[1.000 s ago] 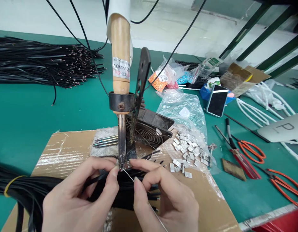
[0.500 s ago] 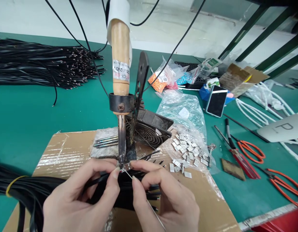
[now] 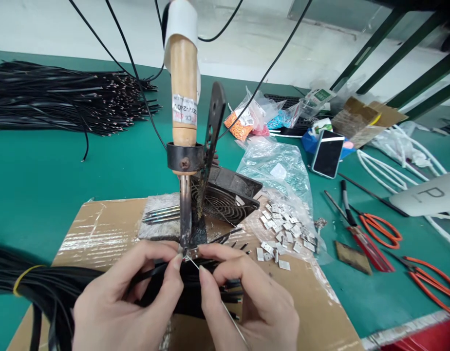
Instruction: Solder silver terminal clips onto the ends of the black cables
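Observation:
A wooden-handled soldering iron (image 3: 184, 92) hangs tip-down in a black metal stand (image 3: 211, 131). Just left of its tip, my left hand (image 3: 130, 302) is closed in a pinch on a black cable (image 3: 140, 278), whose end is mostly hidden by the fingers. My right hand (image 3: 256, 297) pinches a thin strand of solder wire (image 3: 230, 317), its end reaching the iron's tip. A small silver metal plate (image 3: 194, 252) sits at the tip against my right index finger. Below both hands lie more black cables (image 3: 190, 307).
Loose metal plates (image 3: 283, 226) lie on a plastic bag right of a black fan (image 3: 225, 195). Cardboard (image 3: 97, 224) covers the work area. Cable bundles (image 3: 64, 97) lie left. Orange-handled scissors (image 3: 382, 229), a phone (image 3: 327, 153) and bags of coloured parts (image 3: 239, 124) are at right.
The whole view has shifted slightly. My left hand has edged a little to the right; both hands keep their pinch at the iron's tip.

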A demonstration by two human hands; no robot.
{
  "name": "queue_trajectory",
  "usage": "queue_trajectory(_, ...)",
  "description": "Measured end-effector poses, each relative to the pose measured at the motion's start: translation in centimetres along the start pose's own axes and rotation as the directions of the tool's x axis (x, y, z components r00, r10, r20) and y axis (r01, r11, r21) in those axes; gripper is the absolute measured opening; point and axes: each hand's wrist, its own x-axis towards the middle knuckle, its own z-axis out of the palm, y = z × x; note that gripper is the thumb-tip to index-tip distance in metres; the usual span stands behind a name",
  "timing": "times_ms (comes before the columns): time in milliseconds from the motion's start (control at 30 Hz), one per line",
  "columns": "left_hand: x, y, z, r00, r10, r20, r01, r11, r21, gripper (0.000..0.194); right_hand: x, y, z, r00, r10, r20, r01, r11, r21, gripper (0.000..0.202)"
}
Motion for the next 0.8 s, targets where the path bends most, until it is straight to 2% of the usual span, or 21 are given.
queue_trajectory(300,-0.4,-0.3,-0.1,1.0,-0.025,0.006,0.024,0.998,0.055,0.016,-0.3,0.4,0.0,0.992,-0.125,-0.002,0.125,0.991,-0.054,0.02)
queue_trajectory(467,-0.1,0.0,0.0,0.999,-0.004,0.033,0.003,1.0,0.031,0.011,-0.2,0.5,-0.3,0.991,-0.129,0.017,0.13,0.991,-0.042,0.023)
queue_trajectory(533,-0.3,-0.1,0.0,0.999,0.008,0.045,-0.008,1.0,0.005,0.01,0.1,0.7,-1.2,0.992,-0.121,0.038,0.123,0.991,-0.059,0.02)
queue_trajectory(633,-0.7,-0.5,0.0,0.999,0.007,0.032,-0.007,1.0,-0.001,0.008,0.8,1.6,-3.5,0.999,-0.031,-0.04,0.027,0.994,-0.104,0.014)
queue_trajectory(700,-0.9,-0.7,0.0,1.0,0.011,0.028,-0.011,1.0,0.007,0.007,1.2,2.3,-5.1,0.997,0.021,-0.077,-0.023,1.0,-0.019,0.022)
queue_trajectory(800,-0.7,-0.4,-0.1,0.998,0.023,0.055,-0.024,1.0,0.018,0.011,1.3,3.1,-6.4,0.999,0.035,-0.042,-0.028,0.988,0.152,0.034)
